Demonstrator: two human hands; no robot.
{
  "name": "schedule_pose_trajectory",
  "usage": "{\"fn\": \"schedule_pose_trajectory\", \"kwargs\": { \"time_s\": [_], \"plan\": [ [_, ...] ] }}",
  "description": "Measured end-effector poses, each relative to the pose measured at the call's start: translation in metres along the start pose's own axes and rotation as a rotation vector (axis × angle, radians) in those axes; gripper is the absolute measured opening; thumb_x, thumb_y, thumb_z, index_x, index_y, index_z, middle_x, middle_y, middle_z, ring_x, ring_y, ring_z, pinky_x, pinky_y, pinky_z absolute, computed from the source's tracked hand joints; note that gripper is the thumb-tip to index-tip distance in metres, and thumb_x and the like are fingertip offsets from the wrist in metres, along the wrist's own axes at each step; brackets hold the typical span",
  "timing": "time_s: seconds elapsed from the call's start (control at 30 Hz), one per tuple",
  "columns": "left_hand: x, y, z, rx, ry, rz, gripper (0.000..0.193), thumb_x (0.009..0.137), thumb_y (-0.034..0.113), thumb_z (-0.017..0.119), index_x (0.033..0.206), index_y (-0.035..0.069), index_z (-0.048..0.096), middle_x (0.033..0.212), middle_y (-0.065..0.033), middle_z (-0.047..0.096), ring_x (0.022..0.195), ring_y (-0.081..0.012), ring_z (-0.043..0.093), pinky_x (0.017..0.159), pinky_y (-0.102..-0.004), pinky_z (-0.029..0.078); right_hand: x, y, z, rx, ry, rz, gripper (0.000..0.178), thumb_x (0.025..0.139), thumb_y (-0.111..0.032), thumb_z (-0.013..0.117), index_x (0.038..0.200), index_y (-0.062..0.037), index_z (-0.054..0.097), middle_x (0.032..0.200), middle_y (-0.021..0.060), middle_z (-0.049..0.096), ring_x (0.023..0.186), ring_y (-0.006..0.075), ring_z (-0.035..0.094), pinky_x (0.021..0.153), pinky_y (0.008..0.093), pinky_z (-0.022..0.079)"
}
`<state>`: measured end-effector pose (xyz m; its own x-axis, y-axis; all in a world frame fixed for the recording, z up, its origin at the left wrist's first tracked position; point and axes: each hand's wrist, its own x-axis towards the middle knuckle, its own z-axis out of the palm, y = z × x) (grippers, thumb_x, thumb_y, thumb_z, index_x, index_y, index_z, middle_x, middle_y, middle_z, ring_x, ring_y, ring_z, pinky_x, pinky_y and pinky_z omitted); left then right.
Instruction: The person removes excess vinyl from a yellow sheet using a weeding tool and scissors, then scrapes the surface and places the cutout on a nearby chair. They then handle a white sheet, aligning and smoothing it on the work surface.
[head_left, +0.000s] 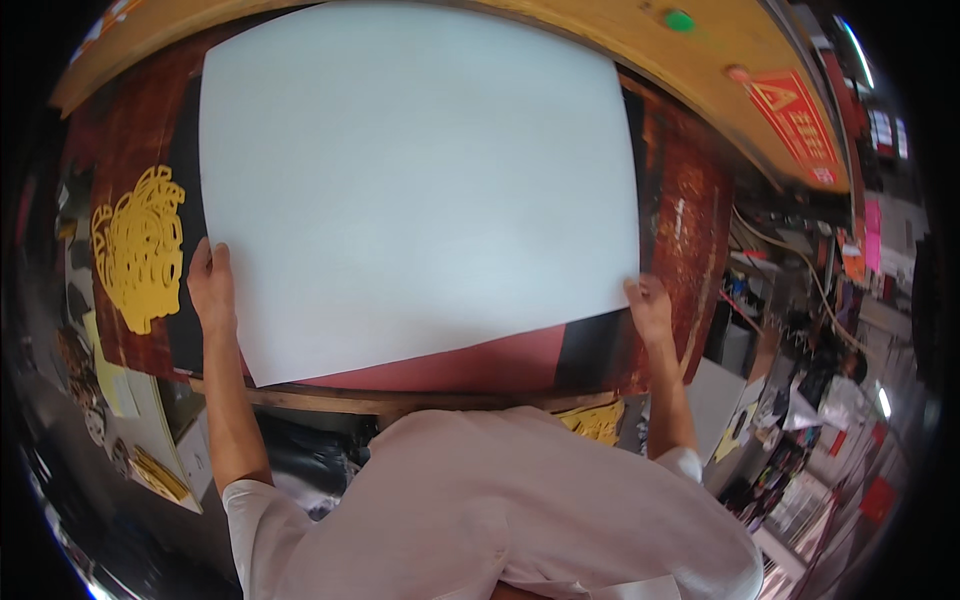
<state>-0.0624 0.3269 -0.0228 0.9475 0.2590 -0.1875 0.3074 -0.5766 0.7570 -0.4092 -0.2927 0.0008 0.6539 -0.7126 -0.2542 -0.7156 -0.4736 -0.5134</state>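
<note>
A large white sheet (420, 190) spreads over most of the work table, its near edge slanting. My left hand (210, 285) pinches the sheet's left edge, thumb and fingers closed on it. At the near right corner my right hand (651, 308) grips the sheet between thumb and fingers. Under the sheet's near edge shows a red surface (470, 362) with a black strip (592, 350) beside it. Left of my left hand lies a pile of yellow cut-out pieces (147, 255) with curved outlines. What else lies under the sheet is hidden.
A yellow machine beam (690, 45) with a green button (679, 20) and a red warning sign (792, 118) runs along the far side. The worn red-brown table (690, 230) shows at both sides. More yellow pieces (595, 422) sit below the near edge. Cluttered shelves stand at right.
</note>
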Motion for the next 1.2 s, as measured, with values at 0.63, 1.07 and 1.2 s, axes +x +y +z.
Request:
{"fn": "schedule_pose_trajectory", "kwargs": {
  "time_s": [0.63,1.07,1.2],
  "plan": [
    [0.019,-0.007,0.012,-0.020,0.009,-0.255,0.055,0.104,0.041,0.067,0.116,-0.013,0.068,0.094,-0.0144,0.070,0.078,-0.0237,0.063,0.072,-0.0401,0.054,0.000,-0.027,0.022,-0.237,0.158,0.101,0.047,0.105,-0.042,0.060,0.119,0.0028,0.067,0.116,0.0283,0.068,0.106,0.0499,0.067,0.090,0.0564,0.056],
    [0.059,0.031,0.045,0.318,0.025,0.087,0.063,0.104,0.044,0.067,0.123,-0.016,0.068,0.116,-0.0265,0.074,0.101,-0.0377,0.072,0.091,-0.0429,0.057,-0.104,0.008,0.048,-0.278,0.062,0.355,0.050,0.107,-0.044,0.055,0.116,0.0030,0.068,0.113,0.0315,0.068,0.107,0.0516,0.067,0.095,0.0582,0.054],
    [0.066,0.001,0.030,0.323,0.017,0.228,0.059,0.105,0.038,0.066,0.133,-0.014,0.063,0.137,-0.0332,0.065,0.127,-0.0438,0.064,0.112,-0.0466,0.048,-0.087,0.019,0.046,-0.287,0.065,0.358,0.052,0.110,-0.046,0.051,0.115,0.0018,0.070,0.112,0.0326,0.071,0.101,0.0532,0.069,0.092,0.0592,0.055]
  ]
}}
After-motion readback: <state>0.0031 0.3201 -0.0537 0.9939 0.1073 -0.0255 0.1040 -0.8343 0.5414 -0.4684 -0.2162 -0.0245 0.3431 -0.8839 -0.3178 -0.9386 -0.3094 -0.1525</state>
